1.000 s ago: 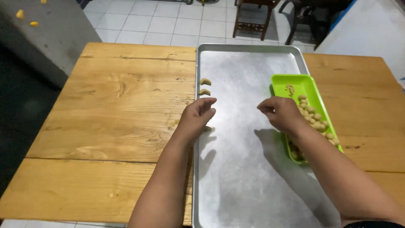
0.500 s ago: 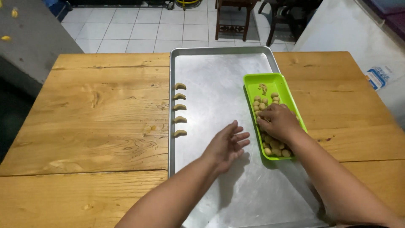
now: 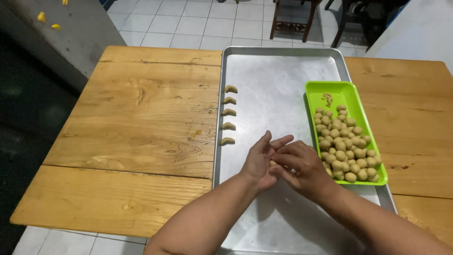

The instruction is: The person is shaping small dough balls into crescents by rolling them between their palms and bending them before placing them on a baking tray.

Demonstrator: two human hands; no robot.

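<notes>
**A:** Between the two palms, over the near middle of the baking tray, what is there?

**B:** A small piece of tan dough, only a sliver showing. The left hand and right hand are pressed together around it, left fingers stretched out flat, right fingers curled over them.

**A:** So the dough sits inside the grip?

**B:** Yes, clamped between both hands, just above the metal, mostly hidden.

**A:** And right beside them?

**B:** Just right of the right hand lies a bright green rectangular plastic tray, resting on the metal tray's right side. Its near part is heaped with dough balls; the far end is nearly bare but for a few crumbs.

**A:** To the left?

**B:** Five crescent-shaped dough pieces in a line along the metal tray's left edge, running from far to near, apart from each other.

**A:** Any packages or labels?

**B:** I see none to describe. The baking tray sits on a wooden table of planks, over white floor tiles. Dark chair legs stand at the far side.
</notes>
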